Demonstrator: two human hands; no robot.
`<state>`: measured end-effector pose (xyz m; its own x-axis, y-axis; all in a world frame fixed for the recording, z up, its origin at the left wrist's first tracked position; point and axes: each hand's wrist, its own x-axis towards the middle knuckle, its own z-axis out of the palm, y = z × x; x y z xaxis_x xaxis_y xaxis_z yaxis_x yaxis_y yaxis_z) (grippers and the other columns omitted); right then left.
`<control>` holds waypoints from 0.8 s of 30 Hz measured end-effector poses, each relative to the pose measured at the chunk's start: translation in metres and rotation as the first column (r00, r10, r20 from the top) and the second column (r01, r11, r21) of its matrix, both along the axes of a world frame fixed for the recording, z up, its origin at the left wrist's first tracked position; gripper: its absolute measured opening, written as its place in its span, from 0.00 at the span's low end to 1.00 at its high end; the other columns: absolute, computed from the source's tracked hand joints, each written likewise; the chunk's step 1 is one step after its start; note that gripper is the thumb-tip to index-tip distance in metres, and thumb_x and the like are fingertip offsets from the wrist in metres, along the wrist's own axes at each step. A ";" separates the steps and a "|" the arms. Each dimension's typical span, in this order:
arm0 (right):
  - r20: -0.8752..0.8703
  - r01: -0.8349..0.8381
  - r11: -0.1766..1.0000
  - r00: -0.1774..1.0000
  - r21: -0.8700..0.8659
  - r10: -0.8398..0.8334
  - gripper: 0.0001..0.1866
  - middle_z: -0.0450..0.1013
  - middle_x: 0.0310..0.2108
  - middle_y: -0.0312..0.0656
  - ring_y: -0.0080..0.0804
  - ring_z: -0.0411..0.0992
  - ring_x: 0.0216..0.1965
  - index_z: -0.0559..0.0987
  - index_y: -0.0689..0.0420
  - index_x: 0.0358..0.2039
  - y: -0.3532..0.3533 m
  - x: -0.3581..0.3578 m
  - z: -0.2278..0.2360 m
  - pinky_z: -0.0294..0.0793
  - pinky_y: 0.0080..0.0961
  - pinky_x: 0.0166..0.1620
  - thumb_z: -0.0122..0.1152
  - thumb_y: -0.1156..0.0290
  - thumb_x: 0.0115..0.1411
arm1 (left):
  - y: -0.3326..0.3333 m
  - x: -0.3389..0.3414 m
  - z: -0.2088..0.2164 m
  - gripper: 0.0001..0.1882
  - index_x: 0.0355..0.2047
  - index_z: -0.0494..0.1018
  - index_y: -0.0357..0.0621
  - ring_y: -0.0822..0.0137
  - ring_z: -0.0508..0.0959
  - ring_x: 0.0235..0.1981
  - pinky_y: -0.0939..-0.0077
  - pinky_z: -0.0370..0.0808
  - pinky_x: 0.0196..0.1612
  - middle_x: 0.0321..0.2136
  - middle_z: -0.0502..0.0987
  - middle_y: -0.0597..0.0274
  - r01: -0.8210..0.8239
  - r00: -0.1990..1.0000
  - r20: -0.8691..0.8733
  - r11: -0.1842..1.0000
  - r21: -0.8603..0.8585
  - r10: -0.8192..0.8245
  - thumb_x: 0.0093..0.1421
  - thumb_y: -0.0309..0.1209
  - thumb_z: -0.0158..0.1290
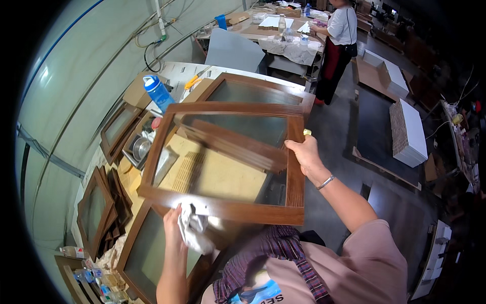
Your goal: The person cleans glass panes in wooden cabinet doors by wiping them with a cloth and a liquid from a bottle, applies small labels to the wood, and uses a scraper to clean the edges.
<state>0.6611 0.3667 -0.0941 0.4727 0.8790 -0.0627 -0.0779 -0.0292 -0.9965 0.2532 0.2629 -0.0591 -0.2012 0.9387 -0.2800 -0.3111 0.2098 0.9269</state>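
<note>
A brown wooden frame [243,211] is held tilted up over the workbench. The bench top shows through its middle, and whether glass fills it I cannot tell for sure. My right hand [307,156] grips its right side rail, thumb on the near face, with a small yellow patch at a fingertip. My left hand [173,225] is at the bottom rail, closed on a crumpled white cloth [195,230] that touches the rail. Another wooden frame with a greyish pane [134,234] lies below on the near left, and one more [223,81] lies behind.
Several framed panels [93,215] lean at the left by the wall. A blue water bottle [158,92], an orange-handled cutter [192,82] and a metal bowl [141,148] are on the bench. A co-worker [342,30] stands at a farther table. White panels [409,133] are stacked at right.
</note>
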 end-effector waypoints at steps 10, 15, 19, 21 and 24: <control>0.079 0.298 0.936 0.954 -0.190 -0.288 0.20 0.75 0.41 0.52 0.37 0.74 0.42 0.72 0.70 0.39 0.082 0.050 0.029 0.73 0.32 0.46 0.71 0.73 0.51 | 0.228 0.079 -0.025 0.14 0.39 0.72 0.29 0.57 0.80 0.23 0.59 0.79 0.29 0.28 0.79 0.51 0.196 0.980 0.087 0.957 -0.216 -0.181 0.68 0.31 0.44; 0.163 0.314 0.933 0.944 -0.177 -0.287 0.24 0.76 0.39 0.56 0.41 0.76 0.41 0.71 0.72 0.41 0.101 0.049 0.024 0.74 0.33 0.44 0.72 0.71 0.51 | 0.255 0.083 -0.015 0.16 0.33 0.74 0.26 0.61 0.78 0.22 0.63 0.76 0.29 0.24 0.77 0.53 0.196 0.918 -0.304 0.959 -0.207 -0.253 0.66 0.33 0.49; 0.578 0.180 0.887 0.808 -0.425 0.113 0.21 0.79 0.32 0.52 0.48 0.78 0.37 0.77 0.66 0.32 0.094 0.080 0.030 0.75 0.39 0.41 0.67 0.57 0.56 | 0.260 0.077 -0.003 0.18 0.25 0.76 0.30 0.71 0.72 0.21 0.70 0.69 0.26 0.20 0.75 0.60 0.279 0.527 -0.785 0.939 -0.200 -0.324 0.63 0.36 0.55; 0.658 0.317 0.903 0.751 -0.289 -0.053 0.22 0.74 0.22 0.47 0.37 0.76 0.29 0.78 0.61 0.27 0.090 0.108 -0.006 0.71 0.34 0.35 0.63 0.52 0.59 | 0.248 0.089 0.004 0.17 0.23 0.75 0.32 0.73 0.70 0.21 0.73 0.67 0.25 0.18 0.73 0.64 0.388 0.622 -0.674 0.905 -0.177 -0.398 0.64 0.35 0.54; 0.483 0.377 0.923 0.825 -0.080 -0.295 0.22 0.78 0.36 0.45 0.34 0.76 0.39 0.79 0.60 0.38 0.092 0.132 -0.034 0.71 0.35 0.41 0.58 0.50 0.63 | 0.194 0.103 0.007 0.16 0.30 0.77 0.34 0.73 0.73 0.21 0.76 0.70 0.25 0.22 0.76 0.62 0.445 0.759 -0.401 0.859 -0.254 -0.512 0.65 0.37 0.55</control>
<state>0.7932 0.4592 -0.1278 0.7474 0.6563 0.1032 0.3451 -0.2508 -0.9044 0.3561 0.4571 -0.0520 0.1323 0.9053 -0.4037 0.2972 0.3523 0.8874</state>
